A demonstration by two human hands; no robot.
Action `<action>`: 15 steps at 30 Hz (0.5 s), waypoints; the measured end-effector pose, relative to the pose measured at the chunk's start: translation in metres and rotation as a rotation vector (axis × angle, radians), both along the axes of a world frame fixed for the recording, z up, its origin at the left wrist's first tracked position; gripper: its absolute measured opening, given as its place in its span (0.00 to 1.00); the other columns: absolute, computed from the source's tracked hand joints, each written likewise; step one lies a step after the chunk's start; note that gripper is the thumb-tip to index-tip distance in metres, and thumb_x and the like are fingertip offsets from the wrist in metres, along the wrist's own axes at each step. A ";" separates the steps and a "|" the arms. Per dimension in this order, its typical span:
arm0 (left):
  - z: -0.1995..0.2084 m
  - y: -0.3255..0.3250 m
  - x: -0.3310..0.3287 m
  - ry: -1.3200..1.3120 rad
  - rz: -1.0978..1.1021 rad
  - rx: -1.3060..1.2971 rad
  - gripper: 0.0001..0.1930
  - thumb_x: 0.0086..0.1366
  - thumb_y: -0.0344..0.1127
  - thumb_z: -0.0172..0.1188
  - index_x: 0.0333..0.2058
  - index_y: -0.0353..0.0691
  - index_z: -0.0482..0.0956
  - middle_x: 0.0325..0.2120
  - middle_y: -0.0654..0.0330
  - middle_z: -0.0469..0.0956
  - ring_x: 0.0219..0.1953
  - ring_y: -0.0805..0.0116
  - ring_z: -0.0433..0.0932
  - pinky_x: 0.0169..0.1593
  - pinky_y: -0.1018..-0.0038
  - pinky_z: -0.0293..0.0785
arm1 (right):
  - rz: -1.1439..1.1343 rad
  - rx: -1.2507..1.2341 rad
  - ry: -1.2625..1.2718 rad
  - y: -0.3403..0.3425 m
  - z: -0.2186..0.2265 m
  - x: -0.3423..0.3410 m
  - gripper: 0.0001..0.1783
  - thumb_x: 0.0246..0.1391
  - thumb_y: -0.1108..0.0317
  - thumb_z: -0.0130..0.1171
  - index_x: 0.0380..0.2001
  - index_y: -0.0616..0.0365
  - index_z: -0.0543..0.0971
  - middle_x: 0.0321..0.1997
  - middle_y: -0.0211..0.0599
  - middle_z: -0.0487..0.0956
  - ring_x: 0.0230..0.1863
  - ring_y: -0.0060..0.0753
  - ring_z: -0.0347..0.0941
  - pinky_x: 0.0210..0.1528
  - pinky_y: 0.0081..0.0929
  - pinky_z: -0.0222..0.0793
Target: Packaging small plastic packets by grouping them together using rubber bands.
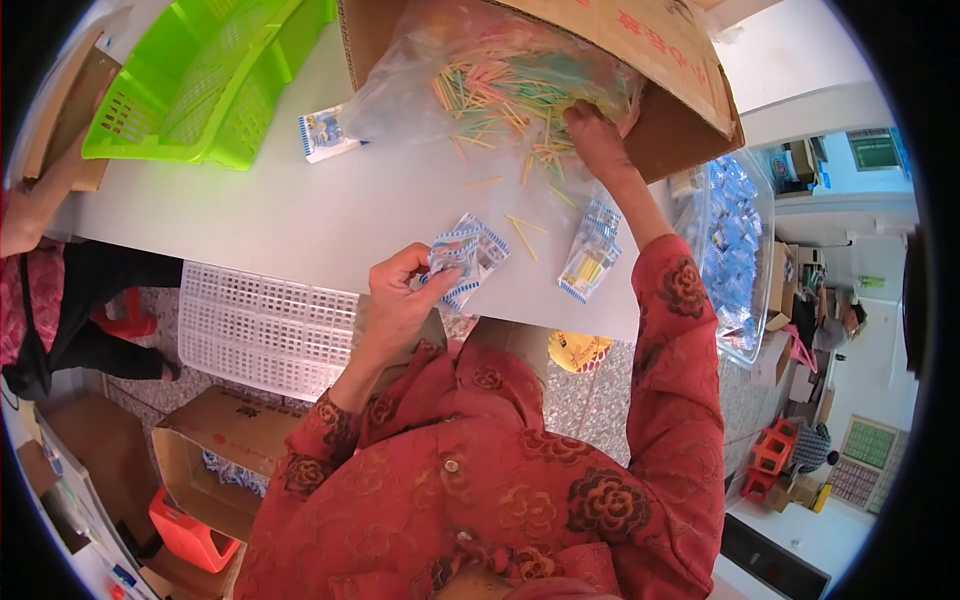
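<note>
My left hand (396,302) pinches a small clear packet with blue-and-white striped edges (455,254) over the table's near edge. Another such packet lies just behind it. My right hand (597,142) reaches into the mouth of a cardboard box (690,85), its fingers curled down among thin coloured sticks (515,95). Whatever those fingers grip is hidden. The sticks, in pink, orange, green and yellow, spill from a clear plastic bag (395,105). Between my arms lie a few loose yellow sticks (522,238) and a packet with yellow sticks inside (588,268).
A green plastic basket (215,150) stands at the far left of the white table (250,215). Another packet (325,134) lies near the bag. At right a clear tub (735,250) holds many blue packets. Below are a white crate (265,325) and a red stool (190,530). Another person's arm (45,205) shows at left.
</note>
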State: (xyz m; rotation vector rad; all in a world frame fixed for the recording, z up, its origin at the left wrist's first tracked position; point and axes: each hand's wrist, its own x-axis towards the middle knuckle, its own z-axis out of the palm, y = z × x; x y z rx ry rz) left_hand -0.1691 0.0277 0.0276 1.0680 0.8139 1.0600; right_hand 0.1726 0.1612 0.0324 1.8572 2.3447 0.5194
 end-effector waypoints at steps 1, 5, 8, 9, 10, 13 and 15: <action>-0.002 -0.001 0.000 0.012 -0.004 0.011 0.04 0.56 0.25 0.64 0.30 0.33 0.78 0.25 0.67 0.78 0.28 0.84 0.70 0.32 0.84 0.68 | -0.005 0.002 0.001 -0.001 0.000 0.003 0.11 0.44 0.78 0.53 0.35 0.60 0.73 0.41 0.42 0.75 0.41 0.41 0.77 0.39 0.31 0.77; 0.003 -0.003 0.001 0.032 0.008 0.037 0.04 0.56 0.25 0.64 0.30 0.33 0.78 0.24 0.68 0.76 0.28 0.85 0.69 0.32 0.84 0.66 | 0.088 0.278 0.148 -0.007 0.018 0.005 0.07 0.47 0.76 0.55 0.33 0.60 0.76 0.35 0.43 0.77 0.35 0.37 0.78 0.34 0.28 0.76; -0.001 -0.005 -0.004 0.029 0.017 0.048 0.04 0.56 0.25 0.63 0.31 0.33 0.79 0.24 0.68 0.76 0.28 0.85 0.69 0.32 0.84 0.66 | -0.012 0.267 0.653 -0.026 0.048 -0.024 0.06 0.50 0.73 0.58 0.33 0.60 0.78 0.27 0.38 0.78 0.27 0.28 0.76 0.30 0.24 0.74; 0.000 -0.005 -0.004 0.031 0.008 0.050 0.04 0.56 0.25 0.63 0.31 0.33 0.79 0.24 0.68 0.76 0.28 0.85 0.69 0.32 0.84 0.66 | -0.240 0.069 1.076 -0.036 0.054 -0.034 0.06 0.51 0.71 0.60 0.33 0.60 0.80 0.24 0.34 0.77 0.24 0.22 0.74 0.28 0.22 0.73; 0.000 -0.005 -0.003 0.027 -0.001 0.051 0.04 0.56 0.25 0.63 0.31 0.33 0.79 0.24 0.68 0.77 0.28 0.85 0.69 0.32 0.84 0.66 | -0.248 0.074 1.078 -0.042 0.048 -0.035 0.06 0.51 0.71 0.60 0.33 0.60 0.80 0.24 0.34 0.77 0.24 0.22 0.74 0.28 0.22 0.73; 0.007 -0.006 0.001 0.025 -0.029 0.051 0.04 0.57 0.25 0.62 0.31 0.33 0.79 0.25 0.68 0.77 0.28 0.84 0.69 0.33 0.84 0.66 | -0.153 -0.107 1.524 -0.062 0.022 -0.039 0.05 0.53 0.73 0.59 0.35 0.58 0.79 0.26 0.24 0.75 0.24 0.12 0.67 0.27 0.15 0.68; 0.009 -0.007 0.001 0.036 -0.037 0.048 0.03 0.57 0.25 0.62 0.31 0.33 0.79 0.25 0.68 0.77 0.28 0.84 0.69 0.33 0.84 0.66 | -0.170 -0.134 1.496 -0.074 0.008 -0.050 0.05 0.53 0.73 0.59 0.35 0.58 0.79 0.25 0.24 0.75 0.24 0.12 0.67 0.27 0.15 0.68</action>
